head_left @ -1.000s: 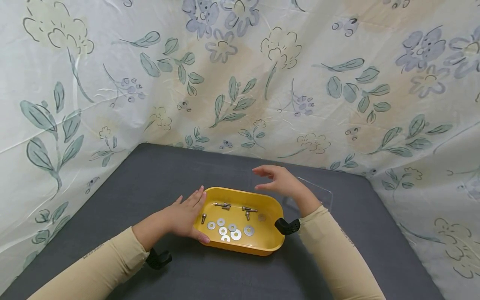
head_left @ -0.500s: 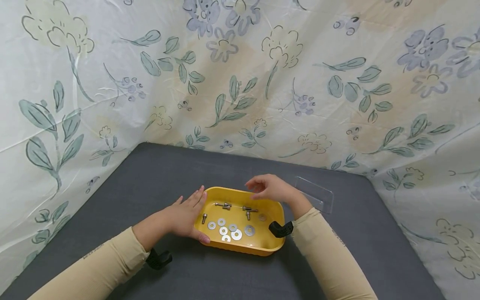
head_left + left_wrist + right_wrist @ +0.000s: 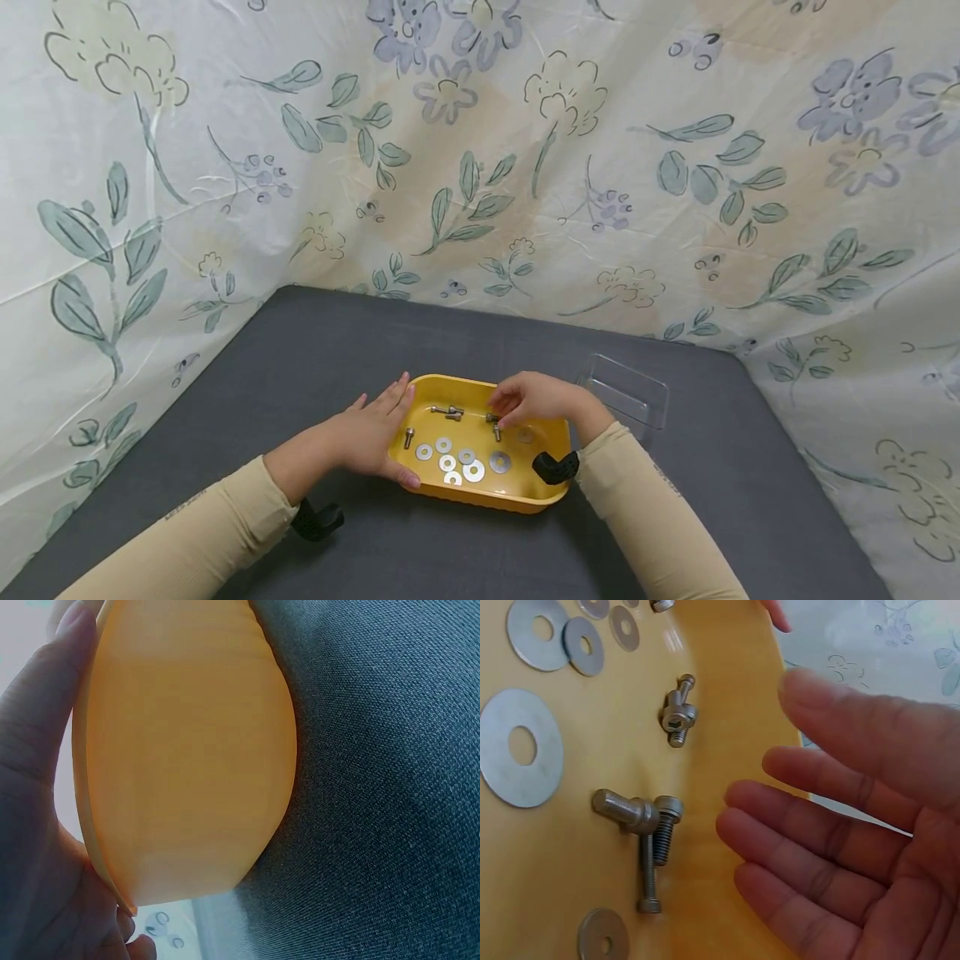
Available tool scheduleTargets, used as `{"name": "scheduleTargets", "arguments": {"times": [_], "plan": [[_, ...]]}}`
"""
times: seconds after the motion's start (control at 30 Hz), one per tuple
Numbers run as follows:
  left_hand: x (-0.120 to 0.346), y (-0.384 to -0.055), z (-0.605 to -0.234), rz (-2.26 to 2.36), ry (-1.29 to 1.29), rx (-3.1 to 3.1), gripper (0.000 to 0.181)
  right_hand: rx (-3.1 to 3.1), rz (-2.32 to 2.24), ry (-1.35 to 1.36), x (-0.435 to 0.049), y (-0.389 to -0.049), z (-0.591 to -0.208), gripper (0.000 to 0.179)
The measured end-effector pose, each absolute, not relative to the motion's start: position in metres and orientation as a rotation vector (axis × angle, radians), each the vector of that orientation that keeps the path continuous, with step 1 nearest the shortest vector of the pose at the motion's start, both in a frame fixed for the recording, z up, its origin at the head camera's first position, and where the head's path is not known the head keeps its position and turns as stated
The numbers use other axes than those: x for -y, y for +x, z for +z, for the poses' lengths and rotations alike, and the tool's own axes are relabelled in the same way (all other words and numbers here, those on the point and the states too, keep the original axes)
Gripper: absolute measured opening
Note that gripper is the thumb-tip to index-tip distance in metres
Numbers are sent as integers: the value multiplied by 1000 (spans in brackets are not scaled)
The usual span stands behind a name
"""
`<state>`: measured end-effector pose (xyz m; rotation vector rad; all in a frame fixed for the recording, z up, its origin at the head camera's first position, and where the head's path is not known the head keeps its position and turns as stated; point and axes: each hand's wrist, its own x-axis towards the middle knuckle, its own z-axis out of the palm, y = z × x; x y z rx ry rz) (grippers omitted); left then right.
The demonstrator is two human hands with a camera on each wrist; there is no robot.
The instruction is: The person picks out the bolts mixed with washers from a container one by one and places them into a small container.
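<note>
A yellow plastic tray sits on the dark table. My left hand rests on its left end, fingers straight along the rim and thumb at the near edge. Inside the tray, over the far right part, my right hand hovers with loosely bent fingers and nothing between them. The right wrist view shows a small cluster of socket-head bolts near its fingertips, partly covered by the hand in the head view. More bolts lie farther left. Several flat washers of different sizes are spread over the tray floor.
A clear plastic box stands behind and right of the tray, partly behind the right forearm. Dark grey cloth covers the table. A floral curtain hangs along the back and both sides.
My right hand has come down and left from beyond the tray's far right corner to just above the bolts. The left hand, tray, bolts and washers stay in place.
</note>
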<state>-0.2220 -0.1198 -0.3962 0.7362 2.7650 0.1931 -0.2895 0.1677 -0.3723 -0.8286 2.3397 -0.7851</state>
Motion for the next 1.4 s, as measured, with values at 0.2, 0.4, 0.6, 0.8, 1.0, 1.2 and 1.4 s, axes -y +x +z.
{"name": "scheduleTargets", "arguments": {"times": [0.2,0.4,0.6,0.8,1.0,1.2,1.4], "plan": [[120,-222,-397,210,742,-2765,135,-2303,-726,-781,-165,-287,-380,35],[120,-222,-396,198,729,-2769,135,-2283,-694,-747,-165,-288,-390,32],[120,-220,-393,211,743,-2756,134,-2310,-652,-780,-163,-290,-399,27],[120,-219,-391,228,754,-2754,132,-2324,-581,-856,-157,-290,-405,23],[120,-220,-394,237,749,-2760,132,-2319,-497,-964,-153,-289,-410,11],[121,-220,-397,240,748,-2768,133,-2364,-431,-977,-151,-287,-409,13],[121,-220,-396,239,739,-2767,133,-2371,-481,-961,-151,-288,-411,22]]}}
